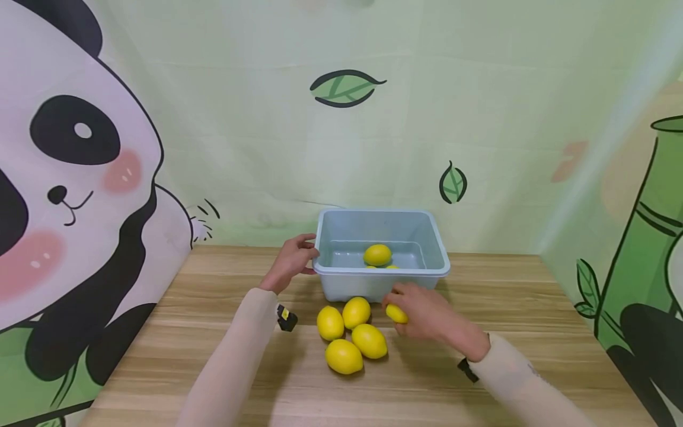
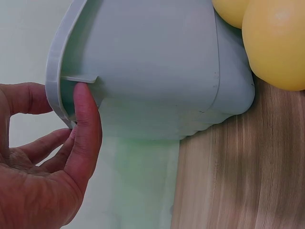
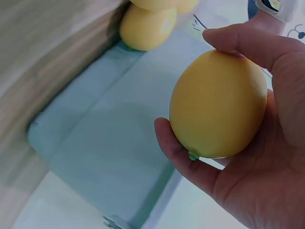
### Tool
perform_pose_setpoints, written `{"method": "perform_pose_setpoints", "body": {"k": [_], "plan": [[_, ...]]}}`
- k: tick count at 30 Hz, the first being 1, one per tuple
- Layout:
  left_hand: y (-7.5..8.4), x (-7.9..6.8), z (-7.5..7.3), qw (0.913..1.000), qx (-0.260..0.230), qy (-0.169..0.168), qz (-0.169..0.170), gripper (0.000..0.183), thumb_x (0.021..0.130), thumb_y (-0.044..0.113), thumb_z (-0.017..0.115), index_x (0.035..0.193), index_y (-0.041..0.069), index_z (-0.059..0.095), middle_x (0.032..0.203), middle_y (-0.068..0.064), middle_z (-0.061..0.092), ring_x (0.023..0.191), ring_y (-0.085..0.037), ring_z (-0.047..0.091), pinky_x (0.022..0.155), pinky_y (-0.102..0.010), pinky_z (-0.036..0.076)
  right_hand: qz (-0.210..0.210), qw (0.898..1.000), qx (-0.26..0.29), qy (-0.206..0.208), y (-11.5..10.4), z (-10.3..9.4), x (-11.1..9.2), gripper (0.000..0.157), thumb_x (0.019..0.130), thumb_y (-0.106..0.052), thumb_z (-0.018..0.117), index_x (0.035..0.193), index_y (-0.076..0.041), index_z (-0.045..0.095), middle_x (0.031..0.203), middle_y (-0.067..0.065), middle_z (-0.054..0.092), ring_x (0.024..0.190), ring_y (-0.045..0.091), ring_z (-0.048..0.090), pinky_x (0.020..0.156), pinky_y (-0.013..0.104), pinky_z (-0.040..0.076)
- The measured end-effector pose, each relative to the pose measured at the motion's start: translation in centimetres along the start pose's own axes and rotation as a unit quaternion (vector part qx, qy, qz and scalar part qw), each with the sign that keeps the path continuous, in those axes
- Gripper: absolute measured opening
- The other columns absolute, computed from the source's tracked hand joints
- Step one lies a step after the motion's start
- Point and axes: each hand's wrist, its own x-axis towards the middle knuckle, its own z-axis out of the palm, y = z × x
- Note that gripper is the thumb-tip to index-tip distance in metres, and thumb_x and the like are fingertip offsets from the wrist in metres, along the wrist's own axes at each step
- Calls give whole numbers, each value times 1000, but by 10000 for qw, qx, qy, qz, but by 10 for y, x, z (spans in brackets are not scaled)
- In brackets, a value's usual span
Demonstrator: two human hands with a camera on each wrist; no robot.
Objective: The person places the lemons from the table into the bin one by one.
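Note:
A light blue plastic bin [image 1: 347, 286] stands at the back of the table, with a lemon [image 1: 377, 254] inside and parts of others showing behind its front wall. My left hand [image 1: 292, 261] grips the bin's left rim, fingers on both sides of it in the left wrist view. In front of the bin's right half, my right hand [image 1: 429, 314] holds a lemon [image 3: 217, 105] between thumb and fingers. That lemon is partly covered by the hand in the head view. Several lemons [image 1: 344, 356] lie grouped on the table before the bin.
The wooden table [image 1: 512, 308] reaches back to a green cloth backdrop [image 1: 256, 118] printed with pandas, leaves and bamboo. This cloth hangs right behind the bin. Small black devices [image 1: 287, 318] sit at both wrists.

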Motion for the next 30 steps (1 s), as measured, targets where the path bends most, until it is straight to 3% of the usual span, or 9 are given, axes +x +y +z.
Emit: {"method": "perform_pose_setpoints", "body": {"k": [12, 30], "plan": [[1, 0, 0, 10000, 32, -9, -30, 57, 93, 18, 58, 147, 14, 41, 136, -13, 52, 111, -30, 61, 80, -37, 61, 228, 9996, -17, 170, 6, -35, 14, 35, 80, -23, 76, 113, -19, 67, 103, 0, 59, 92, 22, 57, 59, 31, 47], [-1, 2, 1, 10000, 47, 9, -29, 58, 93, 18, 58, 148, 14, 41, 137, -14, 52, 111, -31, 61, 80, -37, 61, 561, 9977, 1, 381, 30, -83, 46, 39, 82, -26, 75, 119, -17, 66, 110, 4, 63, 86, 22, 57, 63, 34, 50]]}}
